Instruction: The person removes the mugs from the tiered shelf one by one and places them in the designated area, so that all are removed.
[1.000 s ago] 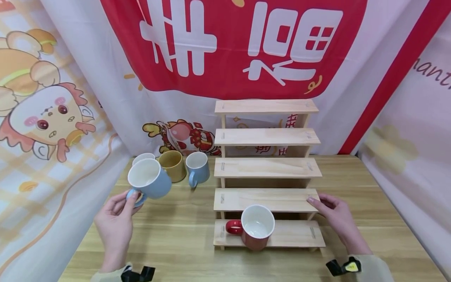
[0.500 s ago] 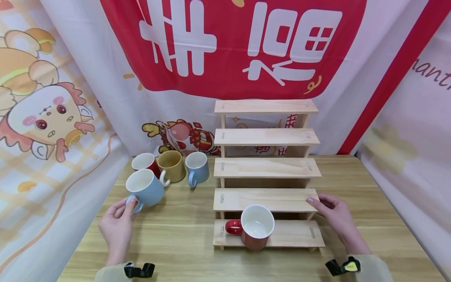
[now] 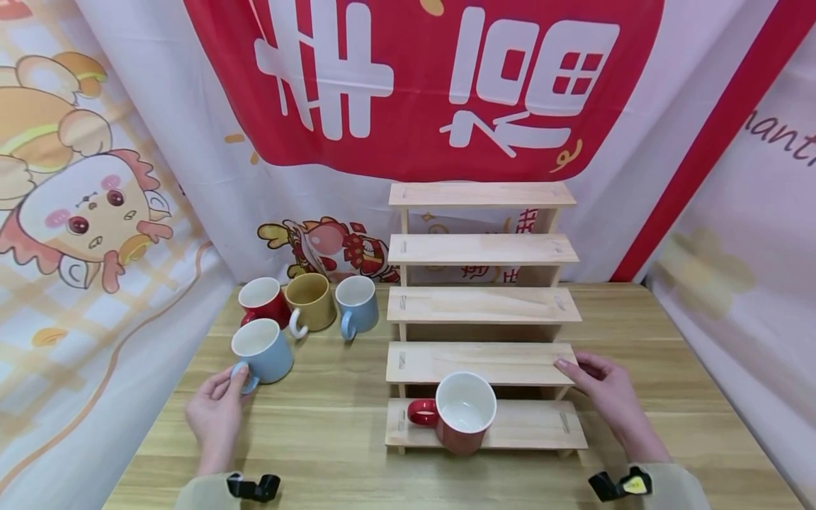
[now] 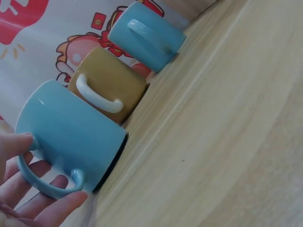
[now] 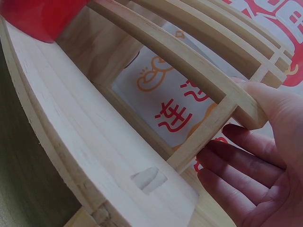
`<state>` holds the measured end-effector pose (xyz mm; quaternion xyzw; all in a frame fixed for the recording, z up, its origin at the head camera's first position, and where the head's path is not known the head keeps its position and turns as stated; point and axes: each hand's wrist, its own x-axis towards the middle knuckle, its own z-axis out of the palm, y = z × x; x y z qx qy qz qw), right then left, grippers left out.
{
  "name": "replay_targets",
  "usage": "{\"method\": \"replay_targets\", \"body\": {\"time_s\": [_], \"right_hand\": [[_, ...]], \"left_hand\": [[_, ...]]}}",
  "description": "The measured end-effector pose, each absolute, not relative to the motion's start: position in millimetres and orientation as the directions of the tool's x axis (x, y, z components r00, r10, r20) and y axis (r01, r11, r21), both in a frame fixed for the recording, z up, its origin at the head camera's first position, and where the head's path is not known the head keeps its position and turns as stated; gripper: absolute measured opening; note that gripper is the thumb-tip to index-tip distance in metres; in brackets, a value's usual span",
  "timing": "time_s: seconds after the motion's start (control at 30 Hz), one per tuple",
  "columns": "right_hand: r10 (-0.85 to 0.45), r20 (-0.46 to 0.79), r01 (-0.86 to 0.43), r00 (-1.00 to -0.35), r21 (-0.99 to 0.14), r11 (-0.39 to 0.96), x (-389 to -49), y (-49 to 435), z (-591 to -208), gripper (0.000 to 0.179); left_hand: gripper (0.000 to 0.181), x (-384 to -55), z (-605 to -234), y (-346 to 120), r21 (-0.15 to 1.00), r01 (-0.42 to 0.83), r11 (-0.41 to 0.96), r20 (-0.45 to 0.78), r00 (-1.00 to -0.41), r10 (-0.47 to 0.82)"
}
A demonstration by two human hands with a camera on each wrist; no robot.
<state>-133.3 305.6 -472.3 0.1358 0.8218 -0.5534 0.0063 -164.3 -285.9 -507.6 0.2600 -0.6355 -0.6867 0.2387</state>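
Note:
My left hand [image 3: 215,414] pinches the handle of a light blue mug [image 3: 270,358], thumb on top of the handle and fingers around it. The mug stands upright, its base right at the wooden table in the left wrist view. At the right, my right hand [image 3: 608,393] holds the end of the second-lowest step of a wooden stepped rack [image 3: 484,304]. Its thumb lies on the board, while the other fingers [image 5: 241,184] reach below by the side support. A red mug [image 3: 464,421] with a white inside sits on the lowest step, handle to the left.
Behind the held mug stand a dark red mug [image 3: 264,301], a mustard mug [image 3: 312,303] with a white handle, and another light blue mug [image 3: 358,304]. Printed cloth [image 3: 306,184] hangs close behind the table [image 3: 331,453] and along its sides.
The left hand has lowered the light blue mug from a tilted, raised position to upright at the table, uncovering the dark red mug behind. The right hand keeps its place on the rack.

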Motion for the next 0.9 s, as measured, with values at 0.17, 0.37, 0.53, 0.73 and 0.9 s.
{"method": "replay_targets", "body": {"time_s": [0.17,0.37,0.53,0.73,0.9], "right_hand": [[0.218,-0.173,0.242,-0.960,-0.907,0.345,-133,305,-472,0.075],[0.219,-0.191,0.259,-0.957,-0.902,0.346,-133,305,-472,0.077],[0.218,-0.182,0.249,-0.959,-0.908,0.338,-133,305,-470,0.075],[0.217,-0.184,0.253,-0.958,-0.903,0.347,-132,304,-469,0.076],[0.214,-0.185,0.251,-0.959,-0.904,0.346,-132,304,-469,0.076]], "left_hand": [[0.038,-163,-510,-287,0.994,-0.033,-0.108,-0.096,-0.755,-0.649],[0.040,-162,-510,-287,0.990,-0.055,-0.129,-0.127,-0.738,-0.663],[0.055,-160,-503,-287,0.991,-0.106,-0.084,-0.135,-0.741,-0.658],[0.060,-159,-476,-281,0.992,-0.055,-0.112,-0.116,-0.740,-0.663],[0.054,-161,-450,-267,0.997,-0.004,-0.073,-0.050,-0.773,-0.632]]}}
